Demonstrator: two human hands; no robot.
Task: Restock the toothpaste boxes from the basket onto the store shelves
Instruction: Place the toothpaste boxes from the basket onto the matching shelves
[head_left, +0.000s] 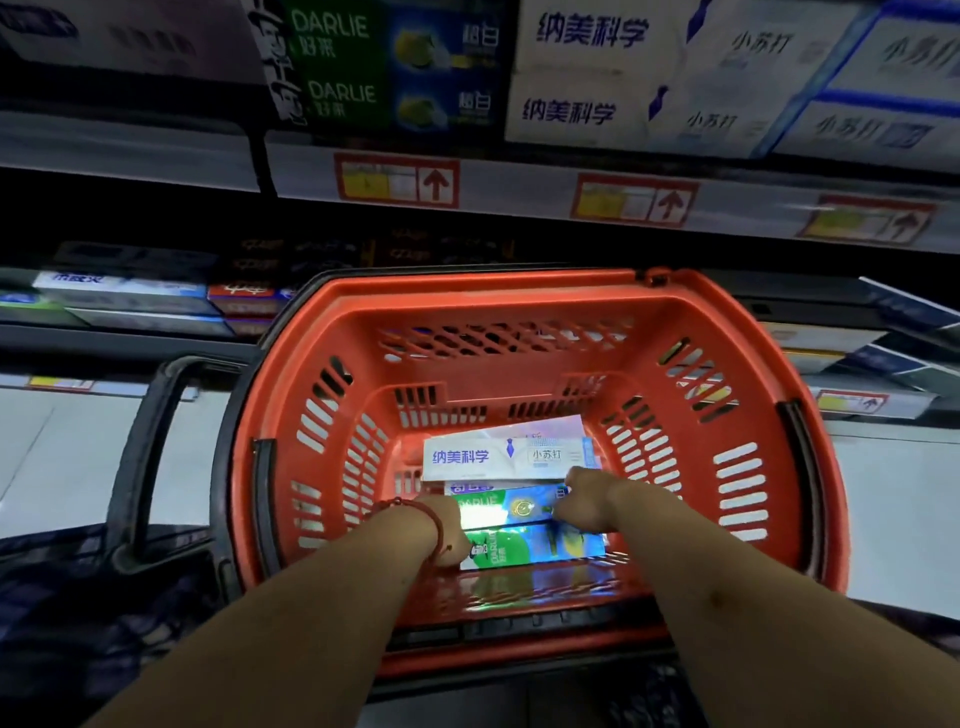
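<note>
As both my bare forearms slope down over the near rim of the red basket (493, 296), a thin red cord bracelet (415, 512) circles the left wrist. My left hand (448, 535) lies at the left end of the cartons, its fingers tucked out of sight beneath it, so I cannot tell whether they grip. My right hand (584, 501) sits knuckles up at the right end, fingers curled onto the glossy green Darlie box (498, 509). Nearer me, touching it, lies a second Darlie box (540, 548), green and blue, shiny with glare. Just beyond lies a flat white box (493, 457) with blue lettering. All three rest mid-floor in the basket, which is hard plastic with slotted walls, rounded corners and a black handle (148, 457) hanging outside its left wall. Further off, shelves (519, 176) carry matching Darlie and white cartons above red-framed price tags (397, 179).
</note>
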